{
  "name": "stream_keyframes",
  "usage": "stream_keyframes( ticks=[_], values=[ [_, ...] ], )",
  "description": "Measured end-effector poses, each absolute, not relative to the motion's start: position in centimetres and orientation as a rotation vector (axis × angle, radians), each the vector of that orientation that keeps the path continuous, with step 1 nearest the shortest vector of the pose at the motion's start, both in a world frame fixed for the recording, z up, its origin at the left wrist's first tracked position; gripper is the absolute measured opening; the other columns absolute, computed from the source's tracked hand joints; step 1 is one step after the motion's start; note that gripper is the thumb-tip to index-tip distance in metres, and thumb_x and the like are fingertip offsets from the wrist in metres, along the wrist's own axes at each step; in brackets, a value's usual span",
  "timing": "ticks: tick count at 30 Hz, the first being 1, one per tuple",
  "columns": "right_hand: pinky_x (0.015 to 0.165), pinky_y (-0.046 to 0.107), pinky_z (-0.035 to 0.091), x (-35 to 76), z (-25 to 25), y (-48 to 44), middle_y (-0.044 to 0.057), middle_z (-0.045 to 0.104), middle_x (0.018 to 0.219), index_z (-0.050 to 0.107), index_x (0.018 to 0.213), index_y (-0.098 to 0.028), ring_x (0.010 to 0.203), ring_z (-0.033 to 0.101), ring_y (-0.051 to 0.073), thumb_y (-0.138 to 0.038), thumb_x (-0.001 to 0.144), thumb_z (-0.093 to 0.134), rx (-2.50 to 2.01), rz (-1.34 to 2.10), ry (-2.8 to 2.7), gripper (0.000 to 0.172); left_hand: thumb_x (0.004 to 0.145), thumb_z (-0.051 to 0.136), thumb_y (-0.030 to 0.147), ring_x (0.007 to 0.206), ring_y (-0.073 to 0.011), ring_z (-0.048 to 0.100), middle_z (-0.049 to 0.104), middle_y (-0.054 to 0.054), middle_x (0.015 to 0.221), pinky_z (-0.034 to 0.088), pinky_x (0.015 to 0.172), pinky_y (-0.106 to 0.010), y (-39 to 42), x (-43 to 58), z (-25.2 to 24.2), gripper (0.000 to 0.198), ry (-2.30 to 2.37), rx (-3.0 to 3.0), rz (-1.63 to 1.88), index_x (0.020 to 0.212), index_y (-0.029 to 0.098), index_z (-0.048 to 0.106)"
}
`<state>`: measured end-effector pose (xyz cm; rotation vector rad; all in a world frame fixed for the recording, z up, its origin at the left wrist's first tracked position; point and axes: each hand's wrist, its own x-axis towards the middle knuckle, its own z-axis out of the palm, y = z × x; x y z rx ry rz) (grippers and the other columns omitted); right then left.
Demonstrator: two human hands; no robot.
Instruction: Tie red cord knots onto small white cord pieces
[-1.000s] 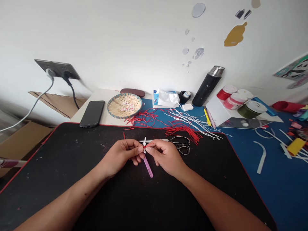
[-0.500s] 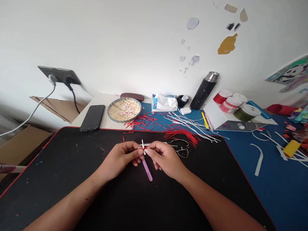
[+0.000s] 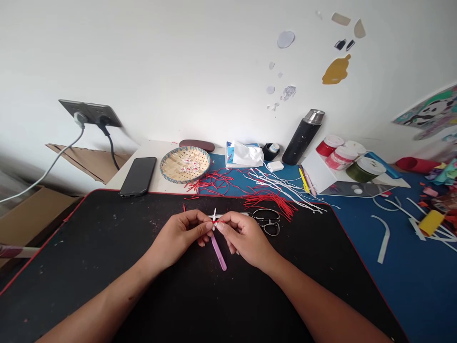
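Note:
Between my two hands is a small knot of red and white cord (image 3: 214, 222), with a white end sticking up. My left hand (image 3: 191, 232) pinches it from the left with thumb and forefinger. From the other side, my right hand (image 3: 243, 234) pinches the red cord, its thumb close to the left thumb. A purple plastic stick (image 3: 219, 254) lies on the black mat (image 3: 171, 305) just below the fingers. Behind the hands rest scissors (image 3: 267, 220), their blades partly hidden by my right hand.
Beyond the mat stand a woven basket (image 3: 167, 175) with small red and white pieces, a tissue box (image 3: 228, 159) and a black flask (image 3: 302, 140). Cut red cords (image 3: 274, 202) and white cords (image 3: 285, 186) lie at the mat's back edge. A phone (image 3: 138, 176) is at left.
Both hands keep their pinch in nearly the same place. The knot's white end now stands a little further right, and red cord shows more clearly toward my right fingers. The camera view has shifted slightly.

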<state>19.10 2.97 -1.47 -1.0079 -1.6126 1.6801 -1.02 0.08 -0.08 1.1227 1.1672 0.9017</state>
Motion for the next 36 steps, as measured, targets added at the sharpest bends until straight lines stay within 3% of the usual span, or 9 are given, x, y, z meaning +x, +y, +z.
stream_keyframes(
  ticks=[11, 28, 36],
  values=[
    [0.038, 0.018, 0.035, 19.13, -1.86, 3.06, -0.006, 0.056, 0.063, 0.064, 0.092, -0.019, 0.040, 0.048, 0.006, -0.034, 0.095, 0.063, -1.023, 1.653, -1.599, 0.015, 0.085, 0.078, 0.051, 0.063, -0.0143, 0.062, 0.071, -0.001, 0.072, 0.053, 0.061, -0.026, -0.09, -0.81, -0.21, 0.034, 1.205, 1.170, 0.879, 0.078, 0.017, 0.073],
    [0.040, 0.019, 0.035, 19.13, -1.64, 3.13, -0.005, 0.058, 0.066, 0.064, 0.089, -0.018, 0.041, 0.047, 0.006, -0.035, 0.093, 0.064, -0.997, 1.677, -1.606, 0.018, 0.077, 0.084, 0.056, 0.061, -0.0148, 0.065, 0.074, -0.003, 0.069, 0.054, 0.059, -0.026, 0.28, -0.67, -0.46, 0.041, 1.165, 1.068, 0.870, 0.073, 0.017, 0.073],
    [0.038, 0.019, 0.034, 19.06, -1.49, 3.10, -0.006, 0.058, 0.062, 0.063, 0.092, -0.019, 0.038, 0.046, 0.007, -0.043, 0.093, 0.065, -1.039, 1.687, -1.580, 0.025, 0.075, 0.088, 0.051, 0.069, -0.0173, 0.068, 0.074, -0.002, 0.075, 0.054, 0.064, -0.029, 0.18, -0.70, -0.12, 0.041, 1.102, 1.018, 0.882, 0.089, 0.017, 0.071]
  ],
)
